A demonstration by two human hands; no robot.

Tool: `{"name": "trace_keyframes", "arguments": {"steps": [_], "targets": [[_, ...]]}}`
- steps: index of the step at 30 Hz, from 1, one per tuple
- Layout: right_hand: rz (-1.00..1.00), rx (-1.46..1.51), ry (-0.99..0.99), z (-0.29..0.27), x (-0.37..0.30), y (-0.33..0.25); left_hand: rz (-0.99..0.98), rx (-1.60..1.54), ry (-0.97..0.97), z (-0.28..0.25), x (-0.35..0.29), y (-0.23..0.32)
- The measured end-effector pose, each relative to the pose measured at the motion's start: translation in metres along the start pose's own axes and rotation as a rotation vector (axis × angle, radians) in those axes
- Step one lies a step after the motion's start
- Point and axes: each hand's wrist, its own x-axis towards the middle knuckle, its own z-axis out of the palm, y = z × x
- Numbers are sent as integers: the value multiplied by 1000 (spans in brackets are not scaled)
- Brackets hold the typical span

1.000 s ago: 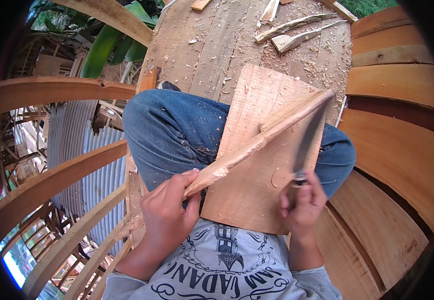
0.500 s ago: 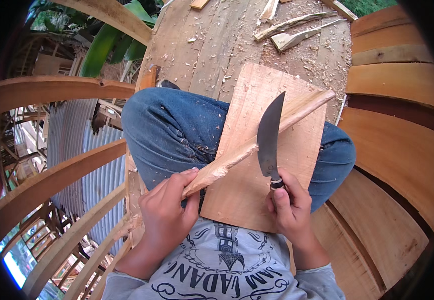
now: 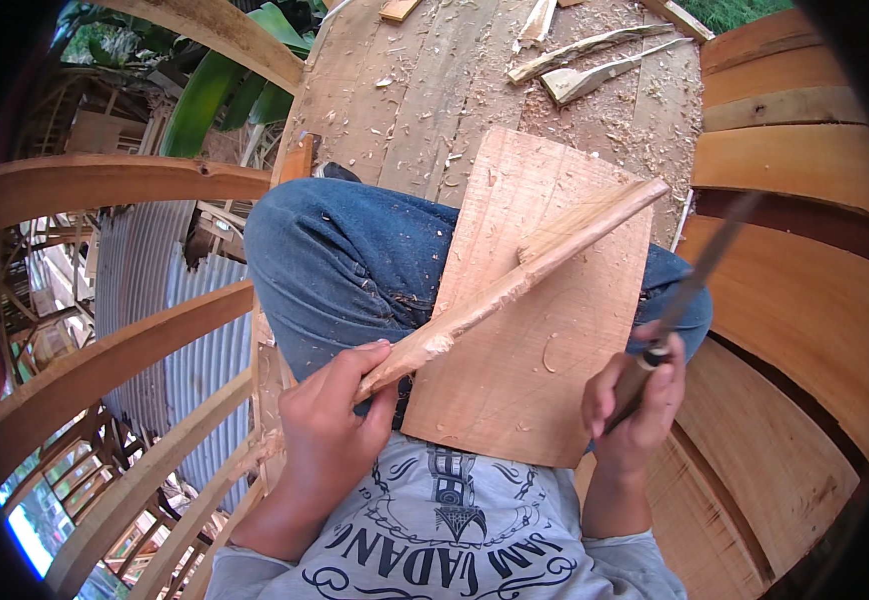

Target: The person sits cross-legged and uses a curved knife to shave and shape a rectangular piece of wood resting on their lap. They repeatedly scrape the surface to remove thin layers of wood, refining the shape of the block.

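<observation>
Though blurry, knife (image 3: 693,294) in right hand's (image 3: 643,425) grip; aslant over board (image 3: 515,400), wooden piece (image 3: 540,270) in left hand's (image 3: 330,415) grip.

Plank floor (image 3: 363,110), wood shavings (image 3: 620,125), cut sticks (image 3: 567,86)

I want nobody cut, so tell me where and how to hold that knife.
Best grip the knife by its handle, coming from the near side, as the right hand does. The blade points forward and to the right, which leaves the handle at the near end. Its cutting edge is blurred.
</observation>
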Motion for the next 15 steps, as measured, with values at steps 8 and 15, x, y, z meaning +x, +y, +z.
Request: {"name": "trace_keyframes", "arguments": {"steps": [8, 15], "targets": [[80, -621, -347, -8, -8, 1, -20, -89, 25, -2, 0, 2], [12, -39, 7, -6, -8, 4, -47, -100, 30, -2, 0, 2]]}}
